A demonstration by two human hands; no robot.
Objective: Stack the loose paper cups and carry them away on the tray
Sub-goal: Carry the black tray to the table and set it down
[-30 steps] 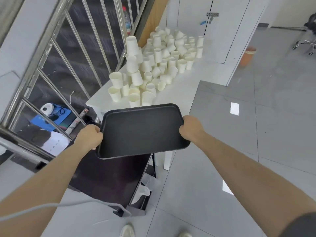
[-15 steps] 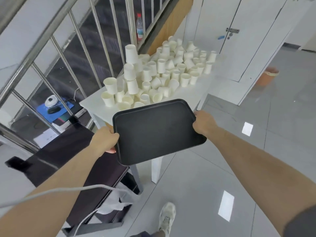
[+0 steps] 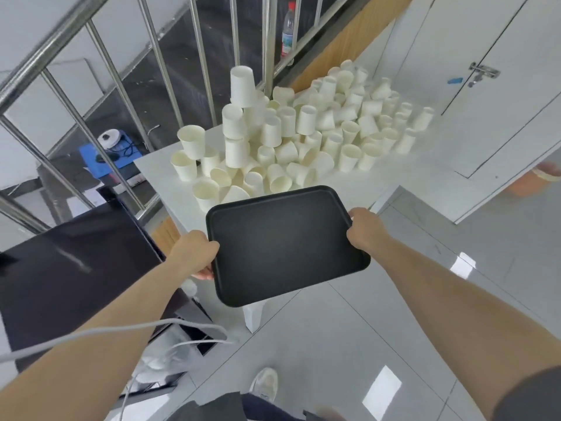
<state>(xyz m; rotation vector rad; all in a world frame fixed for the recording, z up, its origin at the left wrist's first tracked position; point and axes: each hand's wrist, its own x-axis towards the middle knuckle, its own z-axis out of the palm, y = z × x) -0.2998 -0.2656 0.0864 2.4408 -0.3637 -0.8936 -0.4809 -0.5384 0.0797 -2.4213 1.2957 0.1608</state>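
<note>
The person holds a black rectangular tray (image 3: 285, 243) out in front with both hands, one on each short side. The left hand (image 3: 194, 253) is curled round the tray's left edge, with the knuckles on top and the fingertips tucked underneath, just showing below the rim. The right hand (image 3: 364, 227) grips the right edge near its far corner, fingers wrapped under the rim. The tray's dark surface carries nothing, and it hangs in the air tilted a little, its far edge over the near end of a white table (image 3: 154, 165).

The paper cups (image 3: 291, 141) cover most of that table in a loose crowd. Most of them are white or cream. Some stand upright with their mouths open, some sit upside down, and several lie on their sides. Near the left of the heap a few inverted cups are piled into a short tower, topped by 1 upside-down cup (image 3: 242, 86) that rises above the rest. None of the cups touches the tray.

Behind the table runs a steel stair railing (image 3: 158, 65), and a plastic water bottle (image 3: 288, 28) with a red cap stands beyond it. A dark cabinet top (image 3: 69, 262) sits to the left of the tray, below the left forearm. White cupboard doors (image 3: 491, 95) with a metal latch fill the right side, and 1 white shoe (image 3: 265, 384) shows on the grey tiled floor below.
</note>
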